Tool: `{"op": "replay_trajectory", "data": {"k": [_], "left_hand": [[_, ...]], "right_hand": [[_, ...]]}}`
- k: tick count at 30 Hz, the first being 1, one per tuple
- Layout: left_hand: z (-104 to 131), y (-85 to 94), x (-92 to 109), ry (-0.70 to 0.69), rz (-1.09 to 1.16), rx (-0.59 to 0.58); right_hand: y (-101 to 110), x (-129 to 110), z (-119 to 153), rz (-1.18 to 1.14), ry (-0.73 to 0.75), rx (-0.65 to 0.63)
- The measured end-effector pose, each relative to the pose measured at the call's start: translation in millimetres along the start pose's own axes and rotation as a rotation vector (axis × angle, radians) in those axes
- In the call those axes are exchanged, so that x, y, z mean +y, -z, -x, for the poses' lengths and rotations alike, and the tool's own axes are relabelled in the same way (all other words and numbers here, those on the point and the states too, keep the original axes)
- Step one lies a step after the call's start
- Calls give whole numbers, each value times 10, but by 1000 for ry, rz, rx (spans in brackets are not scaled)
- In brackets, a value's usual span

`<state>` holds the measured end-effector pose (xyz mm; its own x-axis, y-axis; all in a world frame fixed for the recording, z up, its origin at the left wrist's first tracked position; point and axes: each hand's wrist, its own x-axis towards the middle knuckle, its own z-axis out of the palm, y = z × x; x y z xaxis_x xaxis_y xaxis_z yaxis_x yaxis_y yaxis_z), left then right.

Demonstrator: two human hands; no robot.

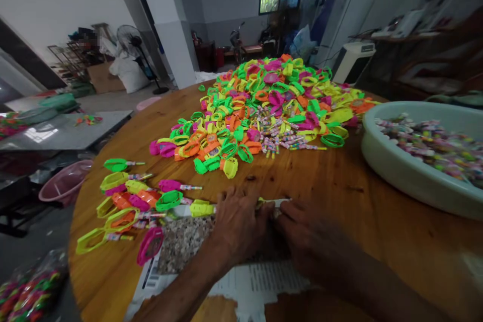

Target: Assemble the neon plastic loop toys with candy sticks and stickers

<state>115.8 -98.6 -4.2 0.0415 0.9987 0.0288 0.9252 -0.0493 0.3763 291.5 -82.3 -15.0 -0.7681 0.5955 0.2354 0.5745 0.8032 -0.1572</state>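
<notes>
My left hand (241, 221) is over a speckled stone slab (186, 241), its fingers bent down and its thumb side close to my right hand. My right hand (302, 234), smeared by motion, has its fingers pressed together at the slab's far edge. A bit of yellow shows between the hands; what they grip is mostly hidden. Just left of my left fingers lies a yellow toy wristband (202, 208). Printed paper (260, 279) is spread under the slab. A magenta wristband (150, 245) rests against the slab's left side.
Wristbands with candy-like sticks (123, 201) lie at left on the round wooden table (377, 256). Beyond my hands rises a large pile of neon wristbands (234, 126), with loose patterned sticks (279, 133). A pale green basin (407, 166) of sticks stands right. A pink basin (66, 181) is below left.
</notes>
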Motion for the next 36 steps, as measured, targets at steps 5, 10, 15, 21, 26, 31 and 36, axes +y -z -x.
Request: {"op": "replay_trajectory", "data": {"k": [5,10,15,21,26,31,36], "left_hand": [[7,6,8,-11,0,15],[-4,-3,0,-15,11,53],[-49,13,-248,-98,159,98],[84,335,-868,-96,10,156],[202,515,-1266,-16,-239,239],[131,457,-1204,-143,-274,440],[-73,362,-832,-190,28,442]], "right_hand": [[-22,-48,-8,150,87,109],[-49,-124,-2,241,46,116],[77,-126,-90,2,-53,-4],[80,-58,-752,-177,-403,100],[-168,12,-1393,-269,-533,116],[-306,147,-1471,-394,-544,141],[-269,99,-1165,-534,-469,209]]}}
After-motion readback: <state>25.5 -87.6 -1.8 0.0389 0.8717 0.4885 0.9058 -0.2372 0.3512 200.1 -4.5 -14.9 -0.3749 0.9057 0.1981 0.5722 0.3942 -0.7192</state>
